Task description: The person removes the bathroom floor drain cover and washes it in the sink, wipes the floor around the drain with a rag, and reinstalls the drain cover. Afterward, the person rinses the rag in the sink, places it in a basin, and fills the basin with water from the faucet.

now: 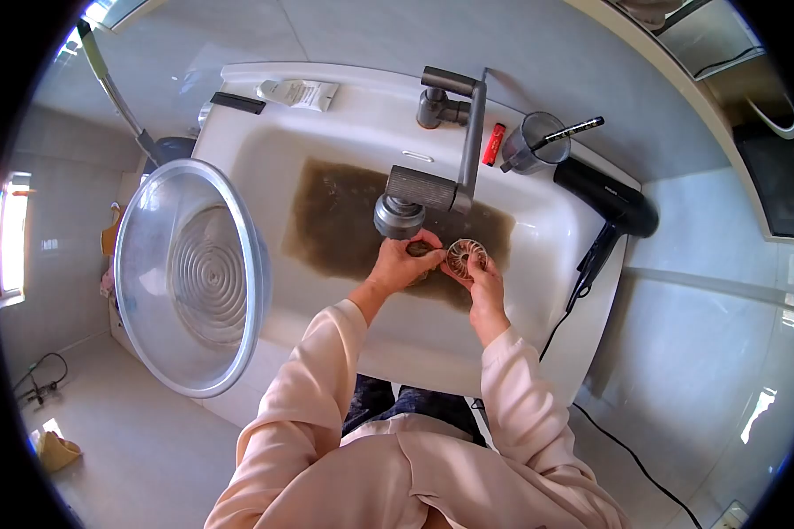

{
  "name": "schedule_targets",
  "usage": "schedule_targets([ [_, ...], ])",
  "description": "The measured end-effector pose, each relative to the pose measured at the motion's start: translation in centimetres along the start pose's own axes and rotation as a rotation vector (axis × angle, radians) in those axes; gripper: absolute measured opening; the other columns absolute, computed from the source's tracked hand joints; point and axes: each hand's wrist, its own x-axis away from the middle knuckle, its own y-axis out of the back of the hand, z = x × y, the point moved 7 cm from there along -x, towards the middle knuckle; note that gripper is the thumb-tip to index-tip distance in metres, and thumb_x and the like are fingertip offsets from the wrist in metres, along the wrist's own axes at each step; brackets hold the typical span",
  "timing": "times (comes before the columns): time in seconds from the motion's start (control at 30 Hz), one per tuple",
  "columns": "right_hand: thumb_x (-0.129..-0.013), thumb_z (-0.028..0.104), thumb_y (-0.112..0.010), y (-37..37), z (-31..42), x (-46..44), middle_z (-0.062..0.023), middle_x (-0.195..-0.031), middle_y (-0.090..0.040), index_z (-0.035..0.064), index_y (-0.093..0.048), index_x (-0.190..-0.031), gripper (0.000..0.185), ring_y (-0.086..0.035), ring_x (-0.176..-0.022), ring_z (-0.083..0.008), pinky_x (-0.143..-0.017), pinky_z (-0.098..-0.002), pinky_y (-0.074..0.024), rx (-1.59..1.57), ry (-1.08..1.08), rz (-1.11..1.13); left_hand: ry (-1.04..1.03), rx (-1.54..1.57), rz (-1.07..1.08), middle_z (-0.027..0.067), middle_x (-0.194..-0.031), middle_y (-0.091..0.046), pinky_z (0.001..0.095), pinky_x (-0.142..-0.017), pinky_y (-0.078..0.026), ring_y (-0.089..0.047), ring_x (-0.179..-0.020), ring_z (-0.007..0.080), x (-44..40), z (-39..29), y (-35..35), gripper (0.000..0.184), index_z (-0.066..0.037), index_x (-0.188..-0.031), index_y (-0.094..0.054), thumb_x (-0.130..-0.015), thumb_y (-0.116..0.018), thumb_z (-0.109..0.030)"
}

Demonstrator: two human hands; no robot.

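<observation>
Brown water [326,212]: It lies in the low part of the white sink [379,361], in the middle of the frame.
Round thing with spokes [460,250]: It is up above the water, just right of the middle of the frame, below the tap [422,187].
Right hand [480,284]: The fingers are bent and closed around the edge of the round thing. They have hold of it.
Left hand [406,264]: The fingers curl in a loop, just beside the round thing. Something dark shows inside the loop, but I cannot tell if it is a thing being held or just the water behind.
How far along: It looks like the middle of the job. Water is in the sink and the round thing is picked up. It is not yet set down, so some work seems left. I cannot tell how clean it is.
Hard to see: The water is too cloudy to show the bottom. Fingers cover part of the round thing. The tap head hides some water behind it. A big clear tub [142,273] on the left blocks that corner of the sink. Both sleeves [300,379] run toward the bottom edge.
</observation>
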Motion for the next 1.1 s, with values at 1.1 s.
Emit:
schedule_targets([
  [1.1,-0.083,0.026,-0.052,1.2,-8.6,-7.3,-0.0084,-0.096,-0.059,0.0031,-0.061,-0.097,0.028,-0.053,-0.090,-0.0177,-0.077,-0.0300,-0.0394,0.372,-0.264,-0.229,-0.075,-0.292,-0.390,0.0121,-0.094,-0.057,0.0332,-0.080,-0.042,-0.054,-0.091,0.0283,-2.8,7.9,2.8,0.025,-0.008,-0.097,-0.056,-0.072,-0.062,-0.009],
])
